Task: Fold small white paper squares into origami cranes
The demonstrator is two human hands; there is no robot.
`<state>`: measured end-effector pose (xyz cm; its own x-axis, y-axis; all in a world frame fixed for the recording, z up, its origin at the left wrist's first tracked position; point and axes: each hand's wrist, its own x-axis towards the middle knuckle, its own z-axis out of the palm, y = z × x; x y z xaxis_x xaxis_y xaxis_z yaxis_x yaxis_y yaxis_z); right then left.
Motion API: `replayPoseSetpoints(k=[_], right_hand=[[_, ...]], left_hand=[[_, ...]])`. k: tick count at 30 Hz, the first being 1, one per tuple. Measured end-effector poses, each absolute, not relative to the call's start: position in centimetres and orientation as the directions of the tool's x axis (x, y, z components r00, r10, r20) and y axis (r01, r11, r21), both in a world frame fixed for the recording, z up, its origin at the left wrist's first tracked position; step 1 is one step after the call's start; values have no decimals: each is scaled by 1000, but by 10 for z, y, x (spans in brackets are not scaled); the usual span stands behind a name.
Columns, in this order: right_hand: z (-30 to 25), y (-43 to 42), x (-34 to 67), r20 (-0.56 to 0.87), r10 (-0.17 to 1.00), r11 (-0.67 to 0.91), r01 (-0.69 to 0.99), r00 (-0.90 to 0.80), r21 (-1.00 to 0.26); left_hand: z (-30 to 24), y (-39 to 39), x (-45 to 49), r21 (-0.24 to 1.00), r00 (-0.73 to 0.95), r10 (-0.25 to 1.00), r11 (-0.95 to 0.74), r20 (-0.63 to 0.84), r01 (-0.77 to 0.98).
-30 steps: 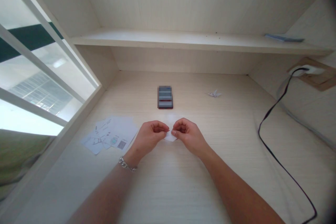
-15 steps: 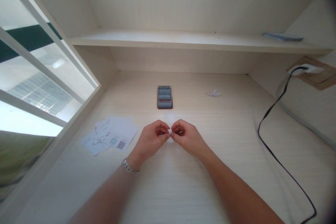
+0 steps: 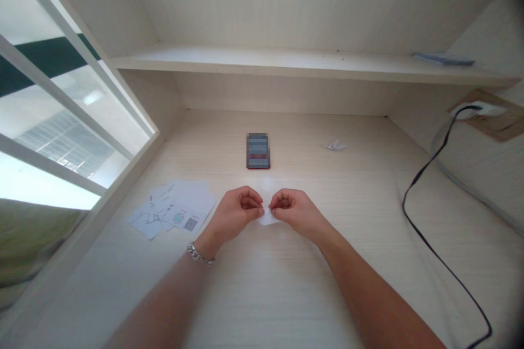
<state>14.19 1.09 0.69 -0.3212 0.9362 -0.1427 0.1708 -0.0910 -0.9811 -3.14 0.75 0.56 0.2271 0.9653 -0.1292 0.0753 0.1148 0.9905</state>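
Between my two hands, low over the desk, is a small piece of white paper (image 3: 269,219). My left hand (image 3: 238,208), with a silver chain bracelet (image 3: 199,254) at the wrist, pinches the paper's left side between thumb and fingertips. On the other side my right hand (image 3: 298,210) pinches it as well, its fingers curled. A narrow gap separates the two sets of fingertips. The paper's upper part is partly hidden by the fingers. Just beyond the hands lies a phone (image 3: 258,151) with a blurred screen.
Several printed white sheets (image 3: 174,207) overlap at the left. A small folded paper piece (image 3: 335,145) lies at the back right. A black cable (image 3: 426,245) runs from the wall socket (image 3: 487,112) down the right side. A shelf (image 3: 286,65) spans the back, with a thin bluish item (image 3: 444,59) on it.
My fingertips have moved slightly apart, and more of the white paper shows below them. The whole view has shifted a little.
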Motion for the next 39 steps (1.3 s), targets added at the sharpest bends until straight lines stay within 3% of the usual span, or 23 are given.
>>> replayPoseSetpoints(k=[6, 18, 28, 31, 34, 36, 39], right_hand=[[5, 12, 142, -143, 943, -120, 94, -299, -988], [3, 12, 142, -84, 957, -53, 120, -277, -991], [0, 17, 146, -112, 952, -90, 89, -285, -992], [1, 17, 145, -9, 985, 11, 111, -175, -994], [5, 11, 141, 205, 977, 178, 284, 66, -942], [8, 5, 135, 297, 954, 265, 376, 29, -888], [7, -1, 127, 311, 945, 324, 401, -100, -857]], left_hand=[[5, 8, -32, 991, 202, 971, 116, -128, 71], [9, 8, -29, 987, 206, 967, 133, -149, 89], [10, 9, -28, 984, 149, 973, 170, -177, 59], [11, 10, -29, 982, 83, 980, 178, -183, 66], [7, 13, -31, 986, -36, 987, 156, -154, 55], [4, 14, -32, 989, -106, 988, 120, -112, 80], [2, 13, -31, 989, -140, 989, 56, -37, 136]])
